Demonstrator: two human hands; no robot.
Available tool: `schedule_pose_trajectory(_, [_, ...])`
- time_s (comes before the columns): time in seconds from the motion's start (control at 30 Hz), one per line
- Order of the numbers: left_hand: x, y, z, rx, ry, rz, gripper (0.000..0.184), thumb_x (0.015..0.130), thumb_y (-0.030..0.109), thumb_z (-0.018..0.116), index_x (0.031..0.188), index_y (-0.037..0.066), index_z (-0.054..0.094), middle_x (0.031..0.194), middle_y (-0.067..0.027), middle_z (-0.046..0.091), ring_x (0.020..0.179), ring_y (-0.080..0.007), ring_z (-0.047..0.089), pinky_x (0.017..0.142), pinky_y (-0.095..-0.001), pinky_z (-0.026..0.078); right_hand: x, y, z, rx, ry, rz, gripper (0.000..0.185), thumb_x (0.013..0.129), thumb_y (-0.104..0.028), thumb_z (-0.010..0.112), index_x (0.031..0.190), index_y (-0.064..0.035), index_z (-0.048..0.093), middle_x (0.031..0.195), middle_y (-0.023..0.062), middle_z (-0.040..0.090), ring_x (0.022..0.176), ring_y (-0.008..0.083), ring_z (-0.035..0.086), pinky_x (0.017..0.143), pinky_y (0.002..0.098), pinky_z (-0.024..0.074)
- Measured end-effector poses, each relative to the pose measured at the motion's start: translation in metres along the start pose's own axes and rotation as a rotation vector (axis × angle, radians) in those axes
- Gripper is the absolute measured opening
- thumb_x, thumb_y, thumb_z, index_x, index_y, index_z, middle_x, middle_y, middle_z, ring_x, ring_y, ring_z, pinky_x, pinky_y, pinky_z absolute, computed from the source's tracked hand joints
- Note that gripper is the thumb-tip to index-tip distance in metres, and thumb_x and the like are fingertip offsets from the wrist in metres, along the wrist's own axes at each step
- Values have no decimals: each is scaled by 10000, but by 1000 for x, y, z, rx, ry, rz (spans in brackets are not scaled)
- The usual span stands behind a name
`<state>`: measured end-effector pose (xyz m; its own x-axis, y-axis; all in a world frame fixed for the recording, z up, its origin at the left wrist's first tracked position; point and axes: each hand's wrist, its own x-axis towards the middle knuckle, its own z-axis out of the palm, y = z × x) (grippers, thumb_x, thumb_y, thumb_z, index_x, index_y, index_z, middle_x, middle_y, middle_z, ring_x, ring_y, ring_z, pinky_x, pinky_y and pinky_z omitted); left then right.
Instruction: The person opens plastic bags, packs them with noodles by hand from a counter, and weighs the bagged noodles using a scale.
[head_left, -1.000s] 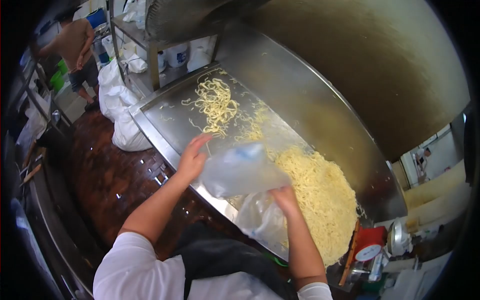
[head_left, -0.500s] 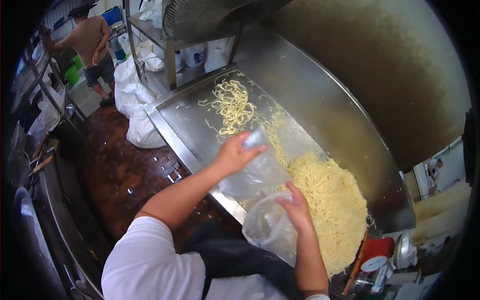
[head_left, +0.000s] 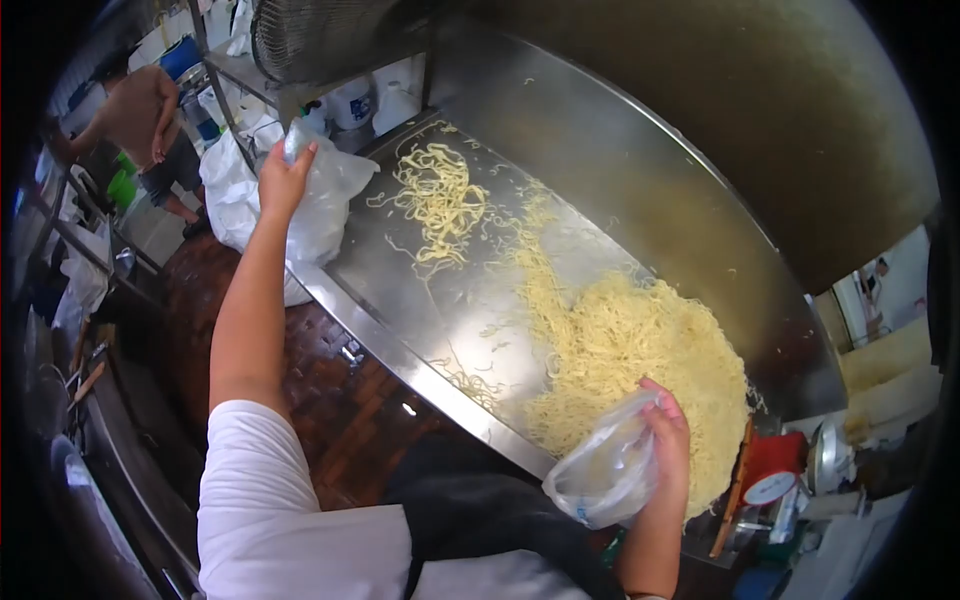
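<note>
My left hand [head_left: 283, 183] is raised at the table's far left corner, its fingers closed on the top of a clear plastic bag bundle [head_left: 335, 195] that hangs down beside it. Near the front edge, my right hand [head_left: 670, 440] grips the rim of a second clear plastic bag [head_left: 605, 470], whose mouth gapes. Whether anything is inside that bag, I cannot tell. A big heap of pale yellow noodles [head_left: 650, 345] lies on the steel table [head_left: 490, 300] just beyond my right hand. Thicker noodles [head_left: 440, 205] form a smaller, loose pile farther left.
A fan [head_left: 310, 40] stands above a rack at the back left. A white sack [head_left: 228, 190] rests by the table's left end. The red scale [head_left: 770, 470] sits at the right. Across the tiled floor [head_left: 320, 400], another person [head_left: 140, 115] stands near shelving.
My left hand has swung up and left with its plastic bags, away from the other bag. My right hand has shifted right, still gripping its bag.
</note>
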<state>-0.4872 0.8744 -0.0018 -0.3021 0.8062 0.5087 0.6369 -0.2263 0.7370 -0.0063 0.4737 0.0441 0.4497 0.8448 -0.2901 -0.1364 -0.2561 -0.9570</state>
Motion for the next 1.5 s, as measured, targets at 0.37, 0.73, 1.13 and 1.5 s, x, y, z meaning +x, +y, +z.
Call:
schedule_pose_trajectory(0.37, [32, -36, -20, 43, 51, -14, 668, 724, 414, 752, 1156, -55, 552, 1104, -223, 624, 1017, -330, 606, 896, -388, 450, -2, -4, 4, 68, -28, 7, 333, 899, -105, 567, 1213, 2, 543, 953, 21, 623, 820, 88, 563, 748, 212, 441])
schedule_pose_trajectory(0.73, [-255, 185, 18, -1236, -1191, -351, 688, 845, 570, 566, 1246, 19, 473, 867, -65, 626, 747, -122, 592, 664, -257, 501, 12, 1, 38, -61, 45, -271, 316, 896, -37, 578, 1206, 14, 542, 998, 50, 629, 851, 105, 590, 781, 228, 473])
schedule_pose_trajectory(1.13, [-300, 127, 51, -995, -844, -1046, 209, 762, -21, 569, 942, 84, 581, 676, -23, 566, 554, -139, 554, 490, -268, 450, 5, 26, 24, -952, -103, -438, 517, 725, -238, 778, 1170, -47, 594, 1052, 107, 655, 885, 180, 633, 762, 289, 491])
schedule_pose_trajectory(1.5, [-309, 153, -36, -677, -504, -835, 106, 768, -8, 560, 818, 84, 544, 679, 1, 564, 548, -85, 503, 489, -213, 384, 186, 51, 5, -1624, -30, -321, 835, 652, -213, 791, 1385, -117, 404, 1514, 215, 186, 1367, 367, 264, 1052, 490, 341])
